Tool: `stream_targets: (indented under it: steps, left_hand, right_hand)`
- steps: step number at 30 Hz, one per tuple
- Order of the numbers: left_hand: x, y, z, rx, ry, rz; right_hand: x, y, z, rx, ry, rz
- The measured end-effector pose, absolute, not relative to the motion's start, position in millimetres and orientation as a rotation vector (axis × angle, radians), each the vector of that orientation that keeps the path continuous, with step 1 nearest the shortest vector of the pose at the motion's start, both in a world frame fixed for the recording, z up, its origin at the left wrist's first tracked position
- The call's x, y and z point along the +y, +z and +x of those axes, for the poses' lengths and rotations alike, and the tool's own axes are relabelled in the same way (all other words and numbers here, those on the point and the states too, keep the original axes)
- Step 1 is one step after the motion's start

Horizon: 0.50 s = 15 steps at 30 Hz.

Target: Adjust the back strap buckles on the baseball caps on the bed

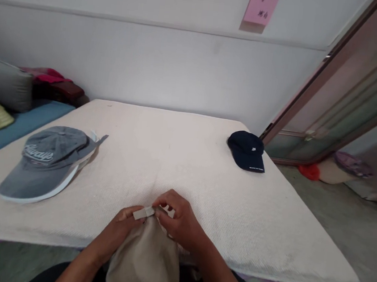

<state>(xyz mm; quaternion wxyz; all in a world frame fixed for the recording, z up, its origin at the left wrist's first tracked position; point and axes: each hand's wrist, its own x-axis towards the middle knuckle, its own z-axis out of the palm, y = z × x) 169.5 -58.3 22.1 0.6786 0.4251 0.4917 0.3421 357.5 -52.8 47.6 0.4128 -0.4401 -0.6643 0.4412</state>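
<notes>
A beige cap (145, 262) hangs at the near table edge, its rounded crown toward me. At its top, a short light strap (141, 213) sticks out to the left. My left hand (122, 226) is closed on the cap beside the strap, thumb and fingers pinching the cloth. My right hand (180, 216) pinches the strap's right end, fingers curled. The cap's brim is not visible. To the left lies a grey cap (58, 145) with white lettering, stacked on a white one (64, 182). A navy cap (246, 149) rests at the far right.
A cream cloth covers the table (173, 153), which reaches a white wall (165, 67). A pink note (262, 5) is stuck up there. Left of the table is a grey cushion (6, 81); a framed door (330, 106) stands at the right.
</notes>
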Motion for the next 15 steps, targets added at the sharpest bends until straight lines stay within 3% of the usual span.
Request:
stream_targets:
  steps: [15]
  left_hand:
    - [-60, 12, 181, 1.194, 0.650, 1.564]
  right_hand:
    - [-58, 37, 353, -2.029, 0.864, -1.298]
